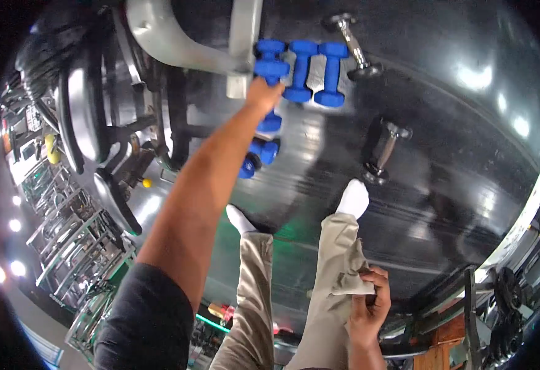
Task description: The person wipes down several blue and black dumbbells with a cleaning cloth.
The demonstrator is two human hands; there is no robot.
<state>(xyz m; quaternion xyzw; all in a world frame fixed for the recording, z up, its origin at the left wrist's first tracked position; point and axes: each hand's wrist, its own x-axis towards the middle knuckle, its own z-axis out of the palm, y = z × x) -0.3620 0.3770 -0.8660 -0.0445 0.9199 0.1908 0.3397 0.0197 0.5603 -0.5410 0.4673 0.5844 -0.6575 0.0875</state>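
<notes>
My left hand reaches far forward, its fingers closed round the handle of a blue dumbbell. One head of that dumbbell shows beyond the hand and the other on the near side. Close to my right knee, my right hand pinches a pale folded cloth. To the right of my left hand, two more blue dumbbells, a middle one and an outer one, lie side by side. Another blue dumbbell lies nearer my feet, partly hidden by my forearm.
Two chrome dumbbells, a far one and a nearer one, lie on the shiny dark floor. A grey metal machine frame stands at the far left of the blue dumbbells. Padded gym equipment fills the left side; a weight rack stands lower right.
</notes>
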